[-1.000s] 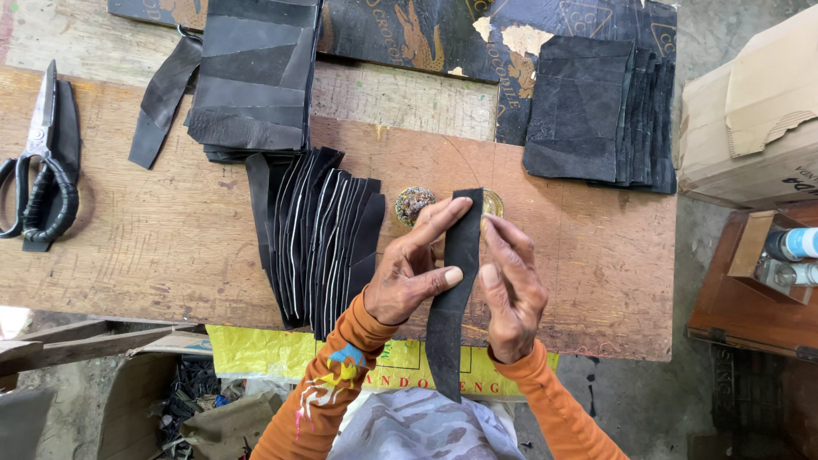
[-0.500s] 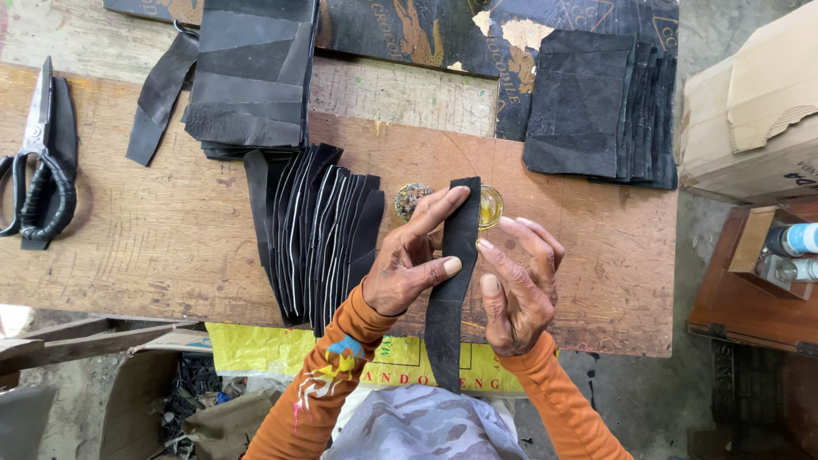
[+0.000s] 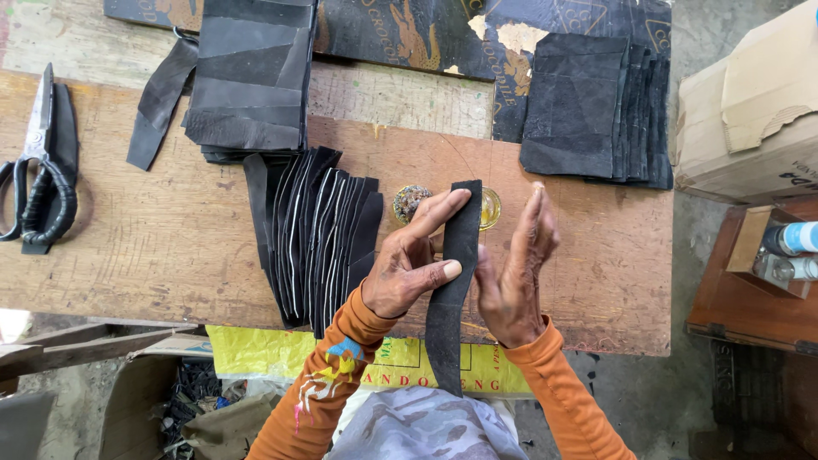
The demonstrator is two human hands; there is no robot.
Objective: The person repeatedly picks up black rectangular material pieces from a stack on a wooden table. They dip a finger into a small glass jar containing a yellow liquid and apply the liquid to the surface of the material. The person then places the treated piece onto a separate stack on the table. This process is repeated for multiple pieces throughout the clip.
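A long black leather strip (image 3: pixel 453 290) is pinched by the left hand (image 3: pixel 413 273); the right hand (image 3: pixel 515 273), gripping earlier, is now flattened alongside it.

A worn wooden table (image 3: pixel 153 247) carries scissors (image 3: pixel 38 166), black strips fanned out (image 3: pixel 319 234) and stacked black pieces (image 3: pixel 251 77).
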